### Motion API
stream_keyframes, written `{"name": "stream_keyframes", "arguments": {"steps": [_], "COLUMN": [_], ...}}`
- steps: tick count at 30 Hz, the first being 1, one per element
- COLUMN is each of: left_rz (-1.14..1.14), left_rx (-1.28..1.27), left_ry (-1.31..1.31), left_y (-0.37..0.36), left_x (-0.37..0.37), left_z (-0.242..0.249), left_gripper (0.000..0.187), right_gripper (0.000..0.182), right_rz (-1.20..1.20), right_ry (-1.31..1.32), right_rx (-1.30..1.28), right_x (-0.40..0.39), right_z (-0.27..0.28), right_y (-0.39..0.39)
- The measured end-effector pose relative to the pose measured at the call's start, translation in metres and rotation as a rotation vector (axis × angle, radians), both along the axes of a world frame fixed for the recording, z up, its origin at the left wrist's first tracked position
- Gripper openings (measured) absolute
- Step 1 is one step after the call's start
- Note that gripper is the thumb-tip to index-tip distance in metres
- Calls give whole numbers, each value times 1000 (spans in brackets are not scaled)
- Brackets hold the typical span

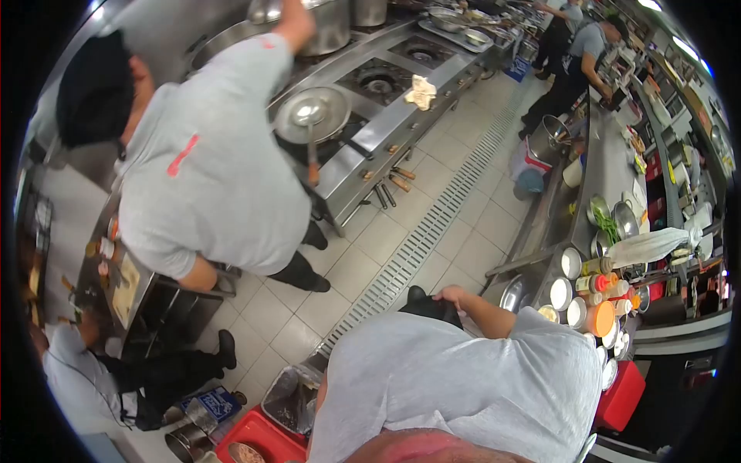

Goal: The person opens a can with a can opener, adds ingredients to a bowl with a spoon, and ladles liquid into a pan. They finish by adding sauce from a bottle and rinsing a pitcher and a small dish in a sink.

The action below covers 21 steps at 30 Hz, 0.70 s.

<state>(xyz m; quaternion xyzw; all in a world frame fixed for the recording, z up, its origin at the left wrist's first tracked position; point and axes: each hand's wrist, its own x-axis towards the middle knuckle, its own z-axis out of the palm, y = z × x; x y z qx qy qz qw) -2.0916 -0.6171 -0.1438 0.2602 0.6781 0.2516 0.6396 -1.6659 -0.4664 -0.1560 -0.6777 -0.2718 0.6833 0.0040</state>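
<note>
My right hand point(451, 298) is in front of my waist, against black clothing point(431, 307). Its fingers look curled, and anything inside them is hidden. Below it spreads my grey shirt point(455, 370). Only a sliver of my left arm point(320, 391) shows at the shirt's left side; that hand is out of sight. To the right of my arm, a metal bowl point(512, 294) sits at the counter's end, beside white containers point(561, 293), sauce bottles point(602, 282) and an orange-topped tub point(600, 318).
A person in grey point(208, 154) reaches over the stove point(370, 147), near a lidded pan point(312, 116) with a handle sticking out. Another person point(85, 370) stands lower left. A floor drain point(417, 243) crosses the tiles. A lined bin point(292, 397) and red crate point(258, 436) stand lower left.
</note>
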Motion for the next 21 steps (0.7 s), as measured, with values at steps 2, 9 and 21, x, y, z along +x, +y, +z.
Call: {"name": "stream_keyframes", "arguments": {"steps": [2, 9, 21], "left_rz": [-104, -114, -841], "left_rx": [15, 69, 626], "left_ry": [58, -529, -356], "left_y": [38, 238, 445], "left_x": [21, 177, 359], "left_z": [-9, 100, 303], "left_gripper": [56, 63, 25], "right_gripper": [29, 28, 30], "right_rz": [-268, 41, 65], "right_ry": [281, 785, 92], "right_rx": [-33, 631, 673], "right_x": [17, 22, 172], "right_z": [-8, 144, 102], "right_y": [45, 176, 212]}}
